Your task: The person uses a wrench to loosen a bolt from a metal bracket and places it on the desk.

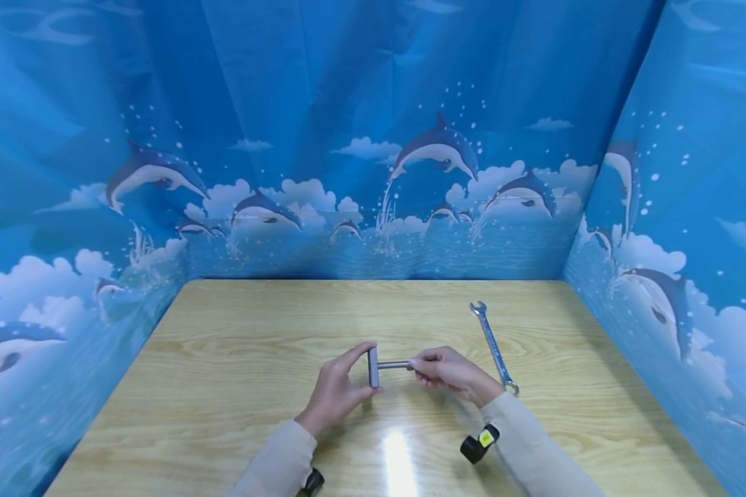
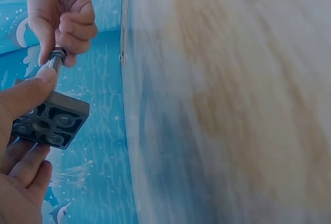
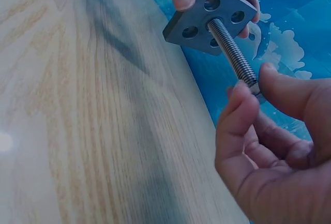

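Note:
My left hand (image 1: pixel 336 395) grips a grey square plate (image 1: pixel 374 367) by two opposite edges, thumb on one and fingers on the other. Round holes sit near the plate's corners in the right wrist view, and its recessed, ribbed back shows in the left wrist view. From the plate's centre hole a threaded bolt (image 3: pixel 232 48) sticks out towards the right. At its far end, my right hand (image 1: pixel 452 374) pinches the hex-shaped end (image 2: pixel 59 53) between thumb and forefinger, the other fingers curled beneath. Both pieces are held up over the wooden table (image 1: pixel 242 331).
A combination wrench (image 1: pixel 493 345) lies on the table beyond my right forearm, its open jaw pointing to the back and its ring end close by the right wrist. Blue dolphin-printed curtains (image 1: pixel 323 103) stand along the table's back and sides.

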A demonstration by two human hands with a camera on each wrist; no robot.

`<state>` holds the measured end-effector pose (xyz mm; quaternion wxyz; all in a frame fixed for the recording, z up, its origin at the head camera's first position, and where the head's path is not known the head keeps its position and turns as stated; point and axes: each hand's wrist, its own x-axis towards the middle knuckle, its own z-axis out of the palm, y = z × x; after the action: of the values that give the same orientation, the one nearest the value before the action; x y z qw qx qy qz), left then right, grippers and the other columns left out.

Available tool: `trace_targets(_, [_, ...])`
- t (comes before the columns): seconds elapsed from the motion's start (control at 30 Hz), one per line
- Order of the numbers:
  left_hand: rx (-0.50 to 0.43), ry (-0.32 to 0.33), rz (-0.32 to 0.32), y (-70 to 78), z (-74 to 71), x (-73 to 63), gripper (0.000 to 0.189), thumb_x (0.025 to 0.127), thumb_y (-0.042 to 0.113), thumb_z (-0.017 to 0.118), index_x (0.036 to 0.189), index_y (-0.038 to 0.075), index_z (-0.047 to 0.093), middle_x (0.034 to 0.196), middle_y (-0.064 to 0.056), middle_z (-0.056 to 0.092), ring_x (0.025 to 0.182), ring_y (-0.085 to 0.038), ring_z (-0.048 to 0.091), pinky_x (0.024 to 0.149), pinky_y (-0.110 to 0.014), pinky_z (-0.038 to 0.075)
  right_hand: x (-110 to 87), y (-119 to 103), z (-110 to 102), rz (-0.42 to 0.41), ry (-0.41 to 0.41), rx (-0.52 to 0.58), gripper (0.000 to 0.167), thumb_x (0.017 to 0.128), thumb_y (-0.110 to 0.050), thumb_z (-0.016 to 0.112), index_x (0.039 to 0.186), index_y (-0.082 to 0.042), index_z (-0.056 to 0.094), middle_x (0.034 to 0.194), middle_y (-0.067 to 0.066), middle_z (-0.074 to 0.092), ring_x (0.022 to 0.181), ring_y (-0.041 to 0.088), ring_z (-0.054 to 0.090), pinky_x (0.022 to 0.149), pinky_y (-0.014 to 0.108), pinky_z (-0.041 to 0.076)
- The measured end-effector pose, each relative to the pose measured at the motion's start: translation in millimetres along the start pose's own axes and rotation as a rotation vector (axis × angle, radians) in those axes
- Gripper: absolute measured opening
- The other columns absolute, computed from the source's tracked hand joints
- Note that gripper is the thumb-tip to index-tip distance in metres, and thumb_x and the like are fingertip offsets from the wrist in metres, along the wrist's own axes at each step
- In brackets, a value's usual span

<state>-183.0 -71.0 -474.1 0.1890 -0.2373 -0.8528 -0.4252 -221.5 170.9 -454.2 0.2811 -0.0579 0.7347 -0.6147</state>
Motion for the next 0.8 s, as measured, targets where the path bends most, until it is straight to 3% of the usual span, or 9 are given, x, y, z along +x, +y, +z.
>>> trace_targets(0.13, [-0.016,-0.003,-0.018,-0.8,-0.4,-0.7,0.077,0.058,0.005,0.090,0.129,0.011,0.058,0.127,-0.006,0.063,0.118,-0.021,0.059,0.101,-0.030,0.049,-1.5,2.0,0.2,-0.074,0.048,-0.021,0.031,0.089,-0.014,0.068,0.113,0.003,0.062,0.092,0.007,0.063,0.084,0.018,0.062,0.082,0.034,0.058])
trace_targets(0.2, [-0.026,-0.002,-0.022,-1.5,-0.3,-1.0,0.078,0.058,0.006,0.090,0.129,0.011,0.058,0.127,-0.006,0.063,0.118,-0.021,0.059,0.101,-0.030,0.048,-2.3,2.4,0.9,-0.109,0.062,-0.050,0.032,0.087,-0.012,0.070,0.114,0.001,0.062,0.096,0.008,0.062,0.088,0.020,0.061,0.086,0.037,0.057])
trace_targets(0.53, [-0.078,-0.013,-0.047,0.3,-1.8,-0.2,0.078,0.058,0.006,0.090,0.129,0.009,0.057,0.129,-0.007,0.061,0.119,-0.022,0.058,0.102,-0.031,0.048,-0.3,5.0,3.7,-0.186,0.138,-0.134,0.036,0.080,-0.006,0.074,0.112,0.004,0.061,0.099,0.009,0.062,0.087,0.018,0.060,0.077,0.027,0.056])
trace_targets(0.8, [-0.131,-0.037,-0.089,0.9,-3.3,1.4,0.078,0.060,0.006,0.089,0.130,0.011,0.056,0.127,-0.008,0.062,0.117,-0.021,0.060,0.101,-0.032,0.049,1.2,7.4,3.3,-0.339,0.175,-0.275,0.025,0.081,-0.005,0.074,0.103,0.000,0.067,0.095,0.010,0.064,0.083,0.019,0.059,0.070,0.024,0.056])
